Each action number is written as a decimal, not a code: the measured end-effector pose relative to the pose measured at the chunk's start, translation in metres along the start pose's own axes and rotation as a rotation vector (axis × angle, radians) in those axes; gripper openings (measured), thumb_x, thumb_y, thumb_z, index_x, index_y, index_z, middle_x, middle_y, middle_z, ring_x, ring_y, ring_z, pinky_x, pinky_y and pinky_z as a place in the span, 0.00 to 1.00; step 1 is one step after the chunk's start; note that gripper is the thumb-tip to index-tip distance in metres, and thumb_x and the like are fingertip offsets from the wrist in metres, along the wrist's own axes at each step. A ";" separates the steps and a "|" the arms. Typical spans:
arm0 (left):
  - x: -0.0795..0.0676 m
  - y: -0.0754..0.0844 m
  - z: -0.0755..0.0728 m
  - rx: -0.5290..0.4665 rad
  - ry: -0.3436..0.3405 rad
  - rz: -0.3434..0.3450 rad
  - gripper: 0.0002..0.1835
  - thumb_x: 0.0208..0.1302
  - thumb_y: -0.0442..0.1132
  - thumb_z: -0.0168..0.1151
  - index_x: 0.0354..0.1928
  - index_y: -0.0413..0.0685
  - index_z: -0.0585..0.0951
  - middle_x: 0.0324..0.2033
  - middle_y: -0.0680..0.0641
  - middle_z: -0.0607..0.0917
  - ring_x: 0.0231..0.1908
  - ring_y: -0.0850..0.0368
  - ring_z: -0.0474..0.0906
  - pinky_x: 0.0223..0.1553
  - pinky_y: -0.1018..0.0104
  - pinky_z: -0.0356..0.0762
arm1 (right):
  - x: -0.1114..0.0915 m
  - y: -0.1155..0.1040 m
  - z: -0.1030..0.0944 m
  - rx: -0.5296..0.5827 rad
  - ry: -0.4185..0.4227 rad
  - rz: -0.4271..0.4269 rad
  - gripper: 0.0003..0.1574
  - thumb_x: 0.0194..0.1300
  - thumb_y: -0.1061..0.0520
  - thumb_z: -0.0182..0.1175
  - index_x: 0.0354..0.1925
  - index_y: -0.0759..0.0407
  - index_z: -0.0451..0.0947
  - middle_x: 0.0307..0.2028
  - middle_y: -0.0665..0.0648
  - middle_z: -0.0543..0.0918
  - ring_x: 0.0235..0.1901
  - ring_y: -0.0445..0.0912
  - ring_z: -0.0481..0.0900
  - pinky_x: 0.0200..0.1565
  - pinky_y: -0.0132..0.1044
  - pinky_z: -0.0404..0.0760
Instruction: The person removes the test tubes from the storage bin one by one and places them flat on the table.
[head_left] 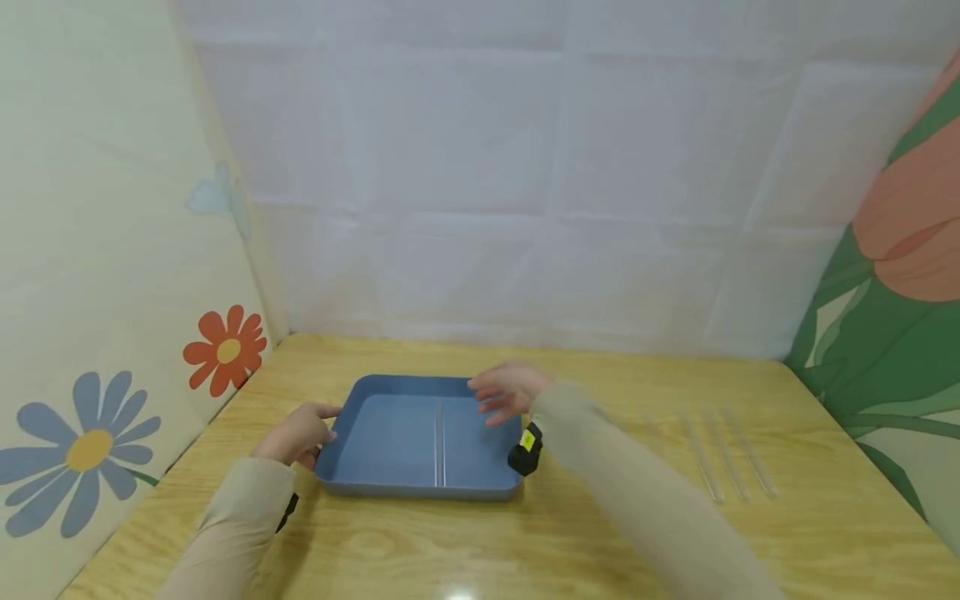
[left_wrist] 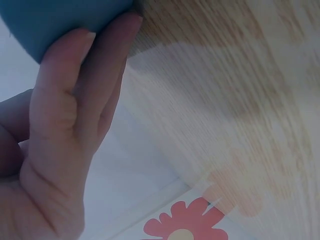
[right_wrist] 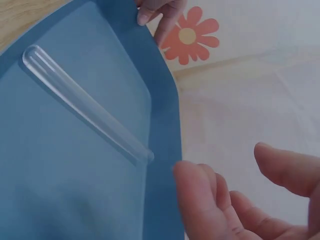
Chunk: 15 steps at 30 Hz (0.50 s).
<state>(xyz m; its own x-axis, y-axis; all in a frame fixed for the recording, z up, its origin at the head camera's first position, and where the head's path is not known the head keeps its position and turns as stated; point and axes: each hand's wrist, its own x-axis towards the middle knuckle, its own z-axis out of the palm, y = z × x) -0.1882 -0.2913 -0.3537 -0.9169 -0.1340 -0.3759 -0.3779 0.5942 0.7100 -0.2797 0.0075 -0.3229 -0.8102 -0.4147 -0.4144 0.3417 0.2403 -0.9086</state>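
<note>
A blue rectangular tray lies on the wooden table, its near wall facing me. Inside it, one clear test tube with a rounded end rests on the floor, running front to back right of the middle. My left hand holds the tray's left edge, thumb and fingers against the wall; the left wrist view shows the digits meeting the blue side. Over the tray's back right part hovers my right hand, its fingers loosely bent and apart from the thumb, with nothing between them.
Several more clear tubes lie roughly side by side on the table to the right, beyond my right forearm. A white cloth wall stands behind the table. Flower-printed panels flank both sides.
</note>
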 end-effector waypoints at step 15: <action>-0.002 0.003 0.001 -0.007 0.022 -0.005 0.28 0.67 0.21 0.46 0.69 0.24 0.57 0.46 0.29 0.74 0.29 0.49 0.78 0.31 0.56 0.82 | 0.026 0.006 0.036 -0.045 0.020 0.110 0.28 0.63 0.64 0.64 0.60 0.72 0.71 0.49 0.72 0.79 0.36 0.55 0.81 0.44 0.51 0.82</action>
<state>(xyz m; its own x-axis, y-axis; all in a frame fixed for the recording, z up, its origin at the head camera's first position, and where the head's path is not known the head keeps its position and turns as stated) -0.1876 -0.2886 -0.3511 -0.9176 -0.1545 -0.3662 -0.3832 0.5880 0.7123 -0.2817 -0.0331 -0.3408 -0.7788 -0.3659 -0.5096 0.4075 0.3226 -0.8543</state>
